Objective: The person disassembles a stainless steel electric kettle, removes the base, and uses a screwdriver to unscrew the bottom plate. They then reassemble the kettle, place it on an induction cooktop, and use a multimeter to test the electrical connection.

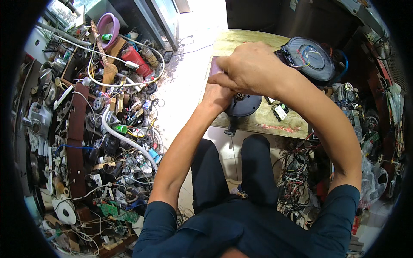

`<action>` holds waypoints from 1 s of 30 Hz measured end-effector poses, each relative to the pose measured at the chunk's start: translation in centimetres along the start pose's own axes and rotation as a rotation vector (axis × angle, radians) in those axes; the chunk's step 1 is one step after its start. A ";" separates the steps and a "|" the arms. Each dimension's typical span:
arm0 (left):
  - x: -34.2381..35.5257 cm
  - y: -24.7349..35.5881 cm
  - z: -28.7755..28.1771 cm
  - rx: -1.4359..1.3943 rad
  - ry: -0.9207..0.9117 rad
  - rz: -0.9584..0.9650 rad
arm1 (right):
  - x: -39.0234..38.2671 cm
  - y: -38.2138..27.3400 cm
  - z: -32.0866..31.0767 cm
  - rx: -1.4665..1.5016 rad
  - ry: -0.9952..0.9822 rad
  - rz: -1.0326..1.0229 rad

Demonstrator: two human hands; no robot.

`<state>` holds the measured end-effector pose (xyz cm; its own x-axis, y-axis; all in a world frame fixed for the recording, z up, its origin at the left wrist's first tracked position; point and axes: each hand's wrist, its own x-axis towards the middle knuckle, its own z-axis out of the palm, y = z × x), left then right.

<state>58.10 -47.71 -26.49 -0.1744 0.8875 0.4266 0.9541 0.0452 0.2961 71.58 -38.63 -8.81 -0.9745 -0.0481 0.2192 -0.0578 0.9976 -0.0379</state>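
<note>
My right hand [251,69] reaches across above my left hand [218,95], its fingers curled closed. Whatever it grips, if anything, is hidden. The fingers of my left hand are covered by the right one. A purple object [214,66] shows only in part beside my right fingertips; its kind is unclear. Right by both hands, a dark round appliance part [246,107] with a metal fitting near its middle lies on the wooden-topped table [262,122]. A short black handle-like piece [231,129] sticks out from it over the near edge.
On the table's right stands a round black appliance part [309,58] with loose wires. A small part with white and black pieces [280,112] lies nearer. Heaped scrap and cables [124,142] fill the left floor; more wires [297,176] lie at the right. A red cylinder [136,60] stands far left.
</note>
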 end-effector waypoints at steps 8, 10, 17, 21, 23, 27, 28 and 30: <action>0.1 1.2 -0.2 -0.191 0.127 -0.089 | 0.0 0.3 -1.7 -0.003 -0.103 -0.041; 0.4 0.3 0.6 -0.186 0.237 0.026 | 0.4 -0.3 -1.9 -0.079 -0.125 0.000; 1.0 2.0 -0.5 -0.157 -0.166 -0.258 | -0.9 1.2 -2.7 0.106 -0.256 -0.017; 0.6 0.1 0.9 0.000 -0.024 -0.067 | 0.2 -0.8 -3.6 -0.142 -0.287 0.088; 0.5 0.7 0.5 -0.139 -0.060 -0.144 | -0.2 0.4 -2.7 -0.069 -0.224 0.009; 1.1 2.0 -0.4 -0.179 -0.143 -0.261 | -1.3 2.1 -2.1 0.182 -0.206 -0.055; 1.0 1.6 -0.1 -0.222 -0.092 -0.208 | -1.1 1.8 -2.5 0.152 -0.269 -0.020; 0.8 1.2 0.8 -0.294 -0.086 -0.195 | -1.4 0.6 -3.2 0.038 -0.204 0.063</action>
<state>59.32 -46.59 -26.46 -0.3128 0.9110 0.2686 0.7918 0.0940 0.6035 73.62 -37.78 -6.04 -0.9999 0.0017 0.0140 0.0005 0.9966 -0.0827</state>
